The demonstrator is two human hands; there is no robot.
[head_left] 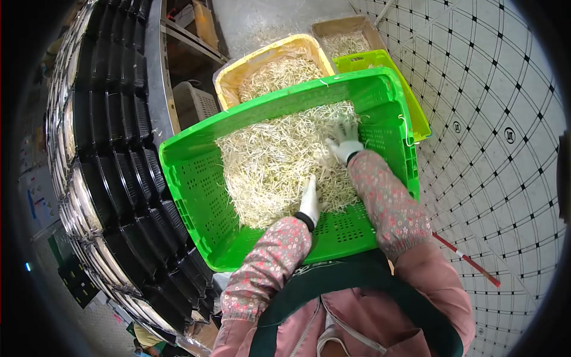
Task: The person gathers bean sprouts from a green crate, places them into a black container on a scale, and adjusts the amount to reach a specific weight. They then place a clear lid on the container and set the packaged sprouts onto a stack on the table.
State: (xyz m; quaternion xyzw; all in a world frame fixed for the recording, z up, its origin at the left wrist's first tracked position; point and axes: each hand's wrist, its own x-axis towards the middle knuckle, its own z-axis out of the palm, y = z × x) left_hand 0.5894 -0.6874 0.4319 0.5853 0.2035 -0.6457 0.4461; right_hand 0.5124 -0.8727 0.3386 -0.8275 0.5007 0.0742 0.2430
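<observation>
A large green plastic crate (202,190) with perforated walls lies in front of me, holding a wide heap of pale bean sprouts (267,157). My left hand (309,201), in a white glove, is at the near side of the heap. Its fingers are stretched out and held edge-on against the sprouts. Farther right, my right hand (346,144), also gloved, rests on the heap close to the crate's right wall. Its fingers are spread among the sprouts, with the tips partly covered. Neither hand is closed around anything.
Behind the crate stand a yellow basket (225,77) lined with plastic, a cardboard box (339,26) and a yellow-green crate (410,98), the first two with sprouts inside. Stacked black trays (119,137) line the left. A red stick (470,262) lies on the tiled floor.
</observation>
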